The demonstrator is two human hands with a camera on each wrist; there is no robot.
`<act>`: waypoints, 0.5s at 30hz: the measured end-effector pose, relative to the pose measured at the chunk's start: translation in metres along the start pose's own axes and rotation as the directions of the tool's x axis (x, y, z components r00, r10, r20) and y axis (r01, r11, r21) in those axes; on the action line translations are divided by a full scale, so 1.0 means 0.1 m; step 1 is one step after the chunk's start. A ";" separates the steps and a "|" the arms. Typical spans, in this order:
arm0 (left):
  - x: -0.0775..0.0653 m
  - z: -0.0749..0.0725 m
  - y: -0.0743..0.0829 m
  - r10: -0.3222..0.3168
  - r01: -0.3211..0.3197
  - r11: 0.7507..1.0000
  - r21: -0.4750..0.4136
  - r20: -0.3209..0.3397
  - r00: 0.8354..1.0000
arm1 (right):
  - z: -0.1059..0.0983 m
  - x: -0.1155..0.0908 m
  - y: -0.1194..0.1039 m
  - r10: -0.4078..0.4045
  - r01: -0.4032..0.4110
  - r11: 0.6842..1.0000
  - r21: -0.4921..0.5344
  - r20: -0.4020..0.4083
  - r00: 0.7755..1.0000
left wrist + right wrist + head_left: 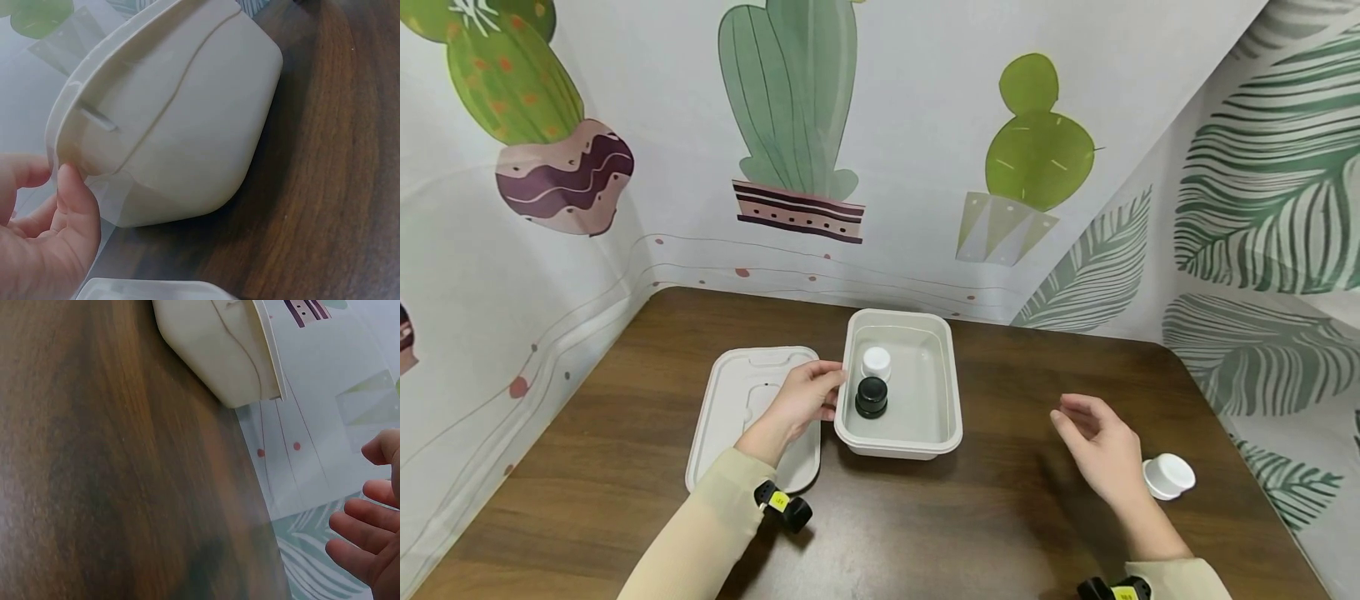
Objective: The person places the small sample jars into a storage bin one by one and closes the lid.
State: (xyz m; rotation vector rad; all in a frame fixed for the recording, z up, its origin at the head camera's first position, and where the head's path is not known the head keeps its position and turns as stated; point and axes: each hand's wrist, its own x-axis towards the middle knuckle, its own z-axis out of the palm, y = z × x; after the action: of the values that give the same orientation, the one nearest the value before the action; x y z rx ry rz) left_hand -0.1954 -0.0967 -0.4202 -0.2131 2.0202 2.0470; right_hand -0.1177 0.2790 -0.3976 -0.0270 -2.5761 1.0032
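My left hand point(806, 398) pinches the left rim of a cream plastic box point(920, 435), with the thumb outside below the rim in the left wrist view. Inside the box, along its left side, sit a small white round-topped piece point(876, 363) and a small black round one point(871, 397) in front of it. To the right of the box, my right hand point(1101, 446) hovers over the table, holding nothing, its fingers loosely bent. Just beyond that hand's outer side lies a white, cup-like round piece point(1170, 476), partly hidden by the hand.
A flat cream lid point(722, 425) lies on the wooden table point(985, 517) left of the box, partly under my left forearm. Behind the table hangs a white cloth point(917, 167) printed with cacti and leaves.
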 end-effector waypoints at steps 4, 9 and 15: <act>-0.01 0.00 0.00 0.010 -0.010 1.000 0.001 0.003 1.000 | -0.04 -0.01 0.04 0.005 -0.006 1.000 -0.027 -0.013 1.000; -0.04 -0.01 0.00 0.059 -0.059 0.998 -0.014 0.016 0.998 | -0.10 -0.02 0.07 0.026 -0.026 0.999 -0.028 -0.030 0.999; -0.03 -0.01 -0.01 0.054 -0.054 0.999 -0.010 0.010 0.998 | -0.17 -0.03 0.10 0.039 -0.041 0.998 -0.037 -0.046 0.998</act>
State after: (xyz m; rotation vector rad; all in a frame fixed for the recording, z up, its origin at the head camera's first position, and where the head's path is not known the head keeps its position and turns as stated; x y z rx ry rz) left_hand -0.1928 -0.0975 -0.4200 -0.1509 2.0318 2.0854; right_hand -0.1100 0.2971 -0.3936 -0.1108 -2.5623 0.9570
